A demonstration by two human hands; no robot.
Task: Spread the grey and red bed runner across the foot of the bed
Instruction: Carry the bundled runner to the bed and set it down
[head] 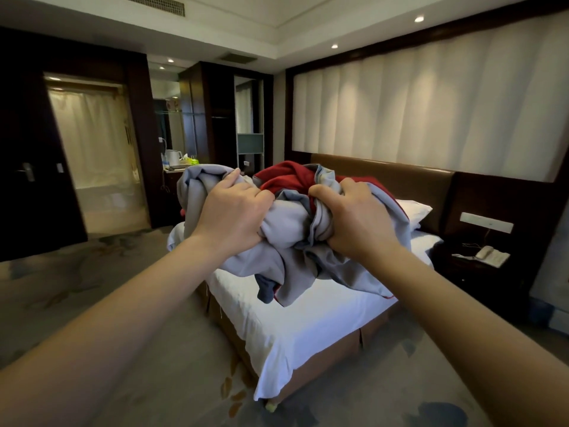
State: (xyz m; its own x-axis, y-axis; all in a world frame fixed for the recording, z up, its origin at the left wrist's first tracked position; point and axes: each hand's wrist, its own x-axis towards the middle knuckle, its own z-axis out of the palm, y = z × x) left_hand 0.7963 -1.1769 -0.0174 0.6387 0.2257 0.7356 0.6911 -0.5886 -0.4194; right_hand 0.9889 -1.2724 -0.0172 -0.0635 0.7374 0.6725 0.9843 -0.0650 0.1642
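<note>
The grey and red bed runner (292, 223) is bunched into a loose bundle held up in the air above the bed (295, 322). My left hand (234, 214) grips a grey fold on the bundle's left side. My right hand (354, 220) clutches grey and red folds on its right side. Grey ends of the runner hang down toward the white sheet. The bed's near corner points toward me, and a white pillow (414, 211) lies at the head end, partly hidden behind the cloth.
A dark nightstand (474, 278) with a phone (489, 255) stands right of the bed. A brown headboard (400, 186) backs the bed. Patterned carpet (107, 272) spreads left toward a dark door (27, 180) and a counter with a kettle (173, 157).
</note>
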